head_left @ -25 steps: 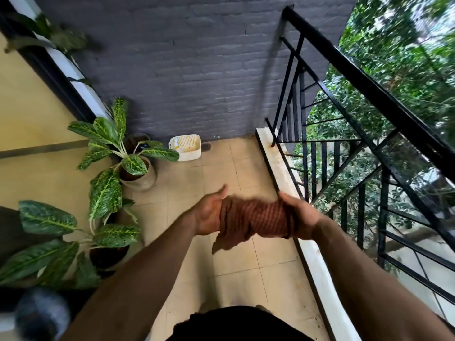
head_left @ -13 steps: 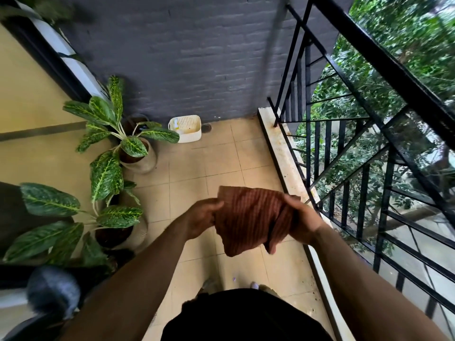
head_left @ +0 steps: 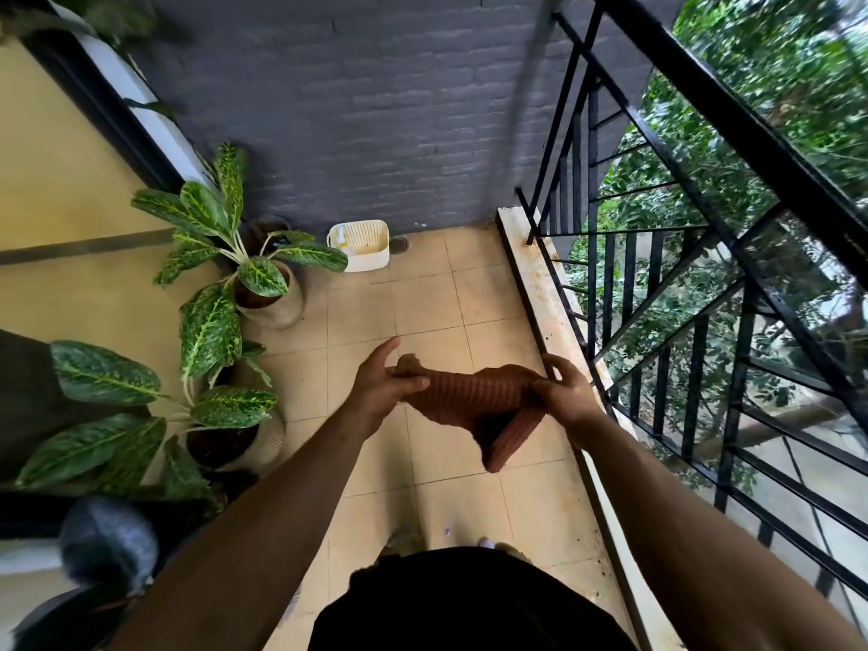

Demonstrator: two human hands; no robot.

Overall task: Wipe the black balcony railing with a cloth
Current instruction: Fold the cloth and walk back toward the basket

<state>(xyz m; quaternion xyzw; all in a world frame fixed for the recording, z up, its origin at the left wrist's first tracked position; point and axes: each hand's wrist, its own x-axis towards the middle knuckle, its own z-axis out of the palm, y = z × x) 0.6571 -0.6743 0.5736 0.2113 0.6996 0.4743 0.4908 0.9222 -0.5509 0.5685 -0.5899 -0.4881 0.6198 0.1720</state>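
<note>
A brown ribbed cloth (head_left: 474, 406) stretches between both hands at mid-frame, above the tiled floor. My left hand (head_left: 383, 387) pinches its left end, and my right hand (head_left: 566, 394) grips its right end, with a folded corner hanging down below. The black balcony railing (head_left: 732, 119) runs along the right side, its thick top rail slanting from the upper middle to the right edge, with thin bars beneath. Neither hand touches the railing; my right hand is just left of its lower bars.
A pale kerb (head_left: 547, 293) runs under the railing. Two potted plants (head_left: 244, 270) (head_left: 197, 406) with spotted leaves stand at the left. A white basket (head_left: 361, 244) sits by the grey brick wall (head_left: 375, 110). Trees fill the space beyond the bars.
The cloth was bunched, then spread between the hands; now it is pulled out longer, with a corner drooping. The view has tilted downward, so more floor and my body show.
</note>
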